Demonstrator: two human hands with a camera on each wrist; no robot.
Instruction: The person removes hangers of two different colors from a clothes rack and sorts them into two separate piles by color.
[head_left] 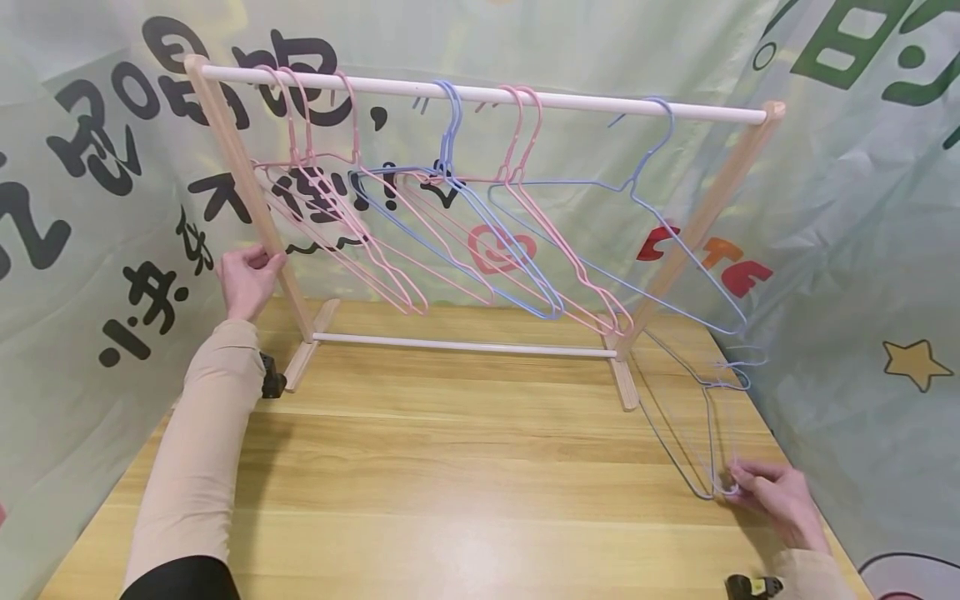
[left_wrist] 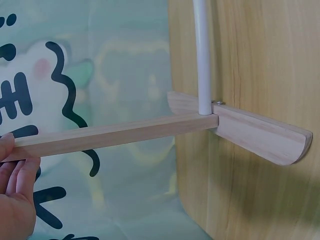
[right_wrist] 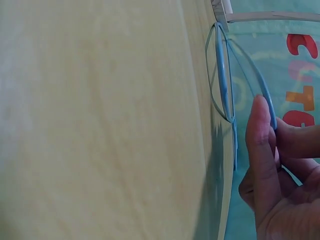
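My left hand [head_left: 249,282] pinches the left wooden upright [head_left: 240,171] of a small clothes rack. In the left wrist view, the thumb lies over this upright [left_wrist: 115,136] and the fingers are beneath it. Low at the right side of the table, my right hand [head_left: 783,504] pinches one end of a blue hanger [right_wrist: 263,82]. Beside it, another blue-grey hanger [head_left: 675,467] lies near the rack's right foot; their thin wires overlap, so I cannot tell every part apart. Pink hangers [head_left: 352,221] and blue hangers [head_left: 506,237] hang from the white top rail [head_left: 585,100].
A lone blue hanger [head_left: 693,258] hangs near the rack's right upright [head_left: 708,196]. A white lower bar [head_left: 465,344] joins the feet on the wooden table [head_left: 450,500]. Printed cloth [head_left: 847,275] stands behind and at both sides.
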